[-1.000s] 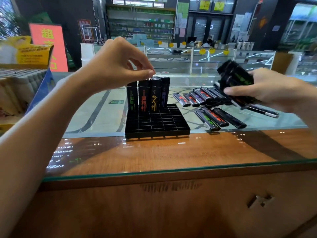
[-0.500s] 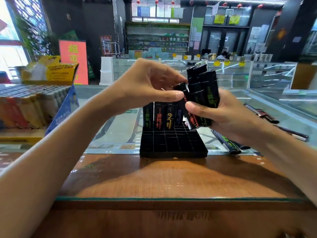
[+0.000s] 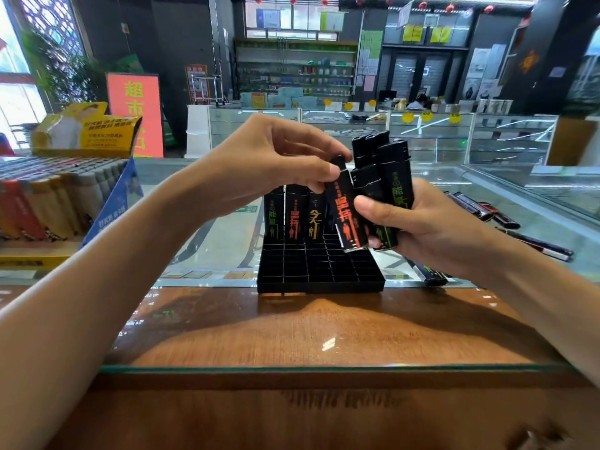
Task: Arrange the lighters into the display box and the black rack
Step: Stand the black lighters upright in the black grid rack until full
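Two hands meet over the black rack. Our left hand has its fingers clamped on the top of a red-printed lighter, which tilts against the bundle of black lighters that our right hand grips with curled fingers. Just below and behind these fingers we see upright lighters in the rack's far row. Well left of the fingers sits the display box, packed with lighters; right of them, loose lighters lie on the table.
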A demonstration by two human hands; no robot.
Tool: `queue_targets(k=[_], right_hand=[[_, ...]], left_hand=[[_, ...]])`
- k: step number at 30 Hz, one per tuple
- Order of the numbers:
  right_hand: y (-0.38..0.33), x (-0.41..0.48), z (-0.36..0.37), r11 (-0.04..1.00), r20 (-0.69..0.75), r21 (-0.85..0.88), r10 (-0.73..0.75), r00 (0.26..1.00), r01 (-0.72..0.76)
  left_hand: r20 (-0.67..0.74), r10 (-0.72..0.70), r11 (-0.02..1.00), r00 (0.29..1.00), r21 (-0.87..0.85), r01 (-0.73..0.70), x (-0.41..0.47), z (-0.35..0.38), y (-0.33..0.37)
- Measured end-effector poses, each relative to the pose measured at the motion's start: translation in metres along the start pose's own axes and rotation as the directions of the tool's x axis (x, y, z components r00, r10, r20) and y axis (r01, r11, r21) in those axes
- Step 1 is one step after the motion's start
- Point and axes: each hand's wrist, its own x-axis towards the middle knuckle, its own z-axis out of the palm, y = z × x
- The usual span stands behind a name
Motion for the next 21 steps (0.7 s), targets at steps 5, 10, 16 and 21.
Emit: queue_targets(k=[5, 10, 16, 21], right_hand=[[0.0005, -0.0004, -0.0005, 0.999, 0.045, 0.049, 0.007, 0.999, -0.009], [-0.0003, -0.0018, -0.0022, 0.991, 0.115, 0.119, 0.048, 0.992, -0.062], [0.0001, -0.0017, 0.0002, 0.999, 0.016, 0.012, 0.049, 0.999, -0.049], [0.0022, -0.0018, 0.0028, 0.977, -0.132, -0.21, -0.008, 0.991, -0.021]], left_hand=[[-0.001, 0.007, 0.999, 1.0, -0.053, -0.007, 0.0003, -0.0017, -0.0004], [0.027, 0.015, 0.999, 1.0, -0.052, -0.013, -0.0005, -0.001, 0.0012], [0.02, 0.015, 1.0, 1.0, -0.021, -0.014, -0.0003, 0.0022, 0.0007], [-0.049, 0.005, 0.998, 0.999, 0.066, -0.002, 0.0, 0.0055, -0.001]])
